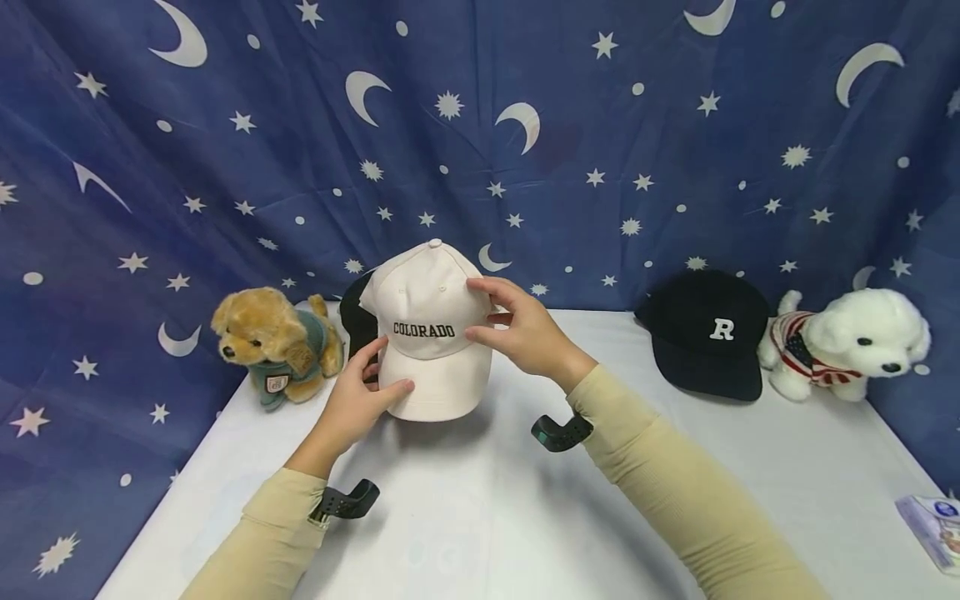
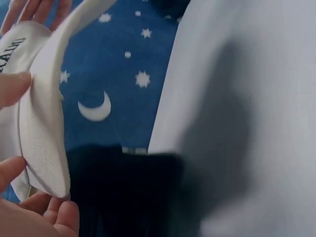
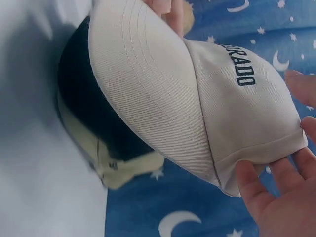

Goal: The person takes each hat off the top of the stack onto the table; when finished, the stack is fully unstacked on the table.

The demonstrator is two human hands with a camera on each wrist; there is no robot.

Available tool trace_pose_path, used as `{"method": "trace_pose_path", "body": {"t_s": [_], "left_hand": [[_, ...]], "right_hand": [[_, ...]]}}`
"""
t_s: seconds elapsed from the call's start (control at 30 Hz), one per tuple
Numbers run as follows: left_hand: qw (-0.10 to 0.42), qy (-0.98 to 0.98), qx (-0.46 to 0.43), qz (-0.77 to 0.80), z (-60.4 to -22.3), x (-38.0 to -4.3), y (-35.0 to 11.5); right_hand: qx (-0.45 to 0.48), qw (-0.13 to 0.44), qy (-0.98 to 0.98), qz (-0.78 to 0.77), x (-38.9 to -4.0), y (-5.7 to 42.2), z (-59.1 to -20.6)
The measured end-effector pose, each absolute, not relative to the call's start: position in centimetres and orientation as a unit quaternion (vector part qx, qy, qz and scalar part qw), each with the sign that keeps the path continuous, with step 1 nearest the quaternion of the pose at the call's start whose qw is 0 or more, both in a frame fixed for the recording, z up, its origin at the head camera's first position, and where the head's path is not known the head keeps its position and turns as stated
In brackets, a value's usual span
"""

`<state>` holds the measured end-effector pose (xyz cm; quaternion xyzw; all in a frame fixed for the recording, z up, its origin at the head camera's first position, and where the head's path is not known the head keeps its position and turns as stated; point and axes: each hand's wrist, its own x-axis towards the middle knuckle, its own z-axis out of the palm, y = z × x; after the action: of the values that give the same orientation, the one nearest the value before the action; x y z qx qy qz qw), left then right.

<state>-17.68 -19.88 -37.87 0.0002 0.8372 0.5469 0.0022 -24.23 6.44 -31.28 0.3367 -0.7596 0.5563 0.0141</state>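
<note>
Both hands hold a white baseball cap (image 1: 431, 304) above the table, its brim towards me and dark "COLORADO" lettering across the front. My left hand (image 1: 357, 407) grips the cap's left side near the brim, thumb lying on the brim. On the other side, my right hand (image 1: 528, 332) pinches the edge of the crown, with the fingers partly tucked behind it. The right wrist view shows the brim (image 3: 148, 94) and the fingertips at the cap's lower edge. Behind the white cap, a dark cap (image 1: 356, 312) is mostly hidden; the right wrist view reveals its cream part (image 3: 81, 128).
A tan plush dog (image 1: 262, 337) in a green top sits at the left. To the right stand a black cap (image 1: 701, 333) with a white "R" and a white plush dog (image 1: 862, 333). A purple-and-white pack (image 1: 930, 529) lies at the right table edge, and a starry blue curtain (image 1: 570, 200) hangs behind.
</note>
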Motion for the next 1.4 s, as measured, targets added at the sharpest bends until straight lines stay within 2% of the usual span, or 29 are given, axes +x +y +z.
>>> {"method": "trace_pose_path", "body": {"t_s": [0.33, 0.6, 0.8, 1.4], "left_hand": [[0.012, 0.844, 0.020, 0.536, -37.9, -19.3, -15.6], [0.012, 0.846, 0.053, 0.530, -38.6, -20.6, -12.4], [0.004, 0.849, 0.069, 0.524, -39.0, -21.3, -10.5], [0.031, 0.839, 0.094, 0.535, -40.2, -23.3, -4.9]], "right_hand": [[0.302, 0.044, -0.767, 0.564, -24.9, 10.7, -31.3], [0.252, 0.041, -0.782, 0.569, -25.0, 14.1, -31.8], [0.235, 0.050, -0.795, 0.557, -25.0, 15.9, -32.3], [0.183, 0.093, -0.830, 0.518, -25.0, 20.8, -32.9]]}}
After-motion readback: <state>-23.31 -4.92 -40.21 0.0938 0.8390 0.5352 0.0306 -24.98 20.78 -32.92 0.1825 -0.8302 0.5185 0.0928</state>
